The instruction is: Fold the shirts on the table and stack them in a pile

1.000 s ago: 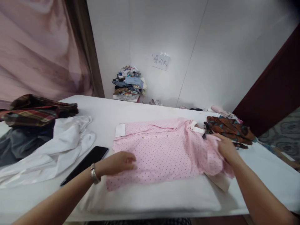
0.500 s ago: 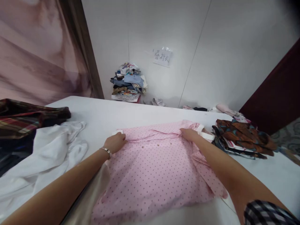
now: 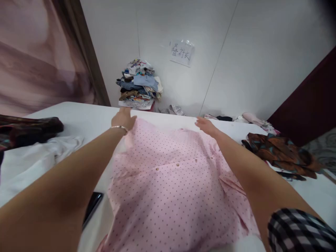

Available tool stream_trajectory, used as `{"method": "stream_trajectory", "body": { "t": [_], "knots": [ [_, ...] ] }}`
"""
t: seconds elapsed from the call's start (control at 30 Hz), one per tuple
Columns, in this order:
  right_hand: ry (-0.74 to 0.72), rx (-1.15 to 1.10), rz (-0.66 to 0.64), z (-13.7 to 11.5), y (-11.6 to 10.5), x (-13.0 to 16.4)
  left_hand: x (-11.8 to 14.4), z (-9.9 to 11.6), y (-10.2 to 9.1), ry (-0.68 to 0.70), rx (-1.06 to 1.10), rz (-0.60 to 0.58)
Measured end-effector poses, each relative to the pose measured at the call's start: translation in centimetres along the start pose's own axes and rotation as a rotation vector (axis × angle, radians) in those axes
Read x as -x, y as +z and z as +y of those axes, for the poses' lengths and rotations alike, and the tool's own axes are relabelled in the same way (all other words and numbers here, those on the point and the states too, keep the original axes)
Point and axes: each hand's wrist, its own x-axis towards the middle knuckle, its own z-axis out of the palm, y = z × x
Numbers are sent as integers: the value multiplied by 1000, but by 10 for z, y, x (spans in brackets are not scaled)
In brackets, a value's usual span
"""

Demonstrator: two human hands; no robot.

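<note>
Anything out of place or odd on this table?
One oddity: a black phone lies on the white table, partly tucked under the pink dotted shirt that the left hand and right hand hold at its far edge.

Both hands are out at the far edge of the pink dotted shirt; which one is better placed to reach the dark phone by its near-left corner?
Probably the left hand: the phone lies just beside the left forearm, left of the pink shirt. The right hand would have to cross the shirt.
</note>
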Motion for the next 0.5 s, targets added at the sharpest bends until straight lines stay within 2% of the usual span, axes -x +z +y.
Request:
{"method": "stream_trajectory", "body": {
  "t": [0.1, 0.17, 0.27, 0.33, 0.4, 0.5],
  "knots": [
    [-38, 230, -169, 22, -10, 45, 46, -4, 18, 155, 29, -172],
    [-40, 360, -191, 38, -29, 82, 91, -12, 21, 234, 58, -242],
    [-14, 424, -115, 59, -64, 144, 163, -31, 13, 394, 130, -214],
    [28, 384, -50, 69, -83, 189, 213, -45, 9, 456, 187, -99],
    [80, 322, -2, 78, -94, 235, 261, -57, 10, 475, 201, -74],
    [152, 251, 9, 92, -97, 294, 321, -66, 22, 551, 200, -136]
  ]
}}
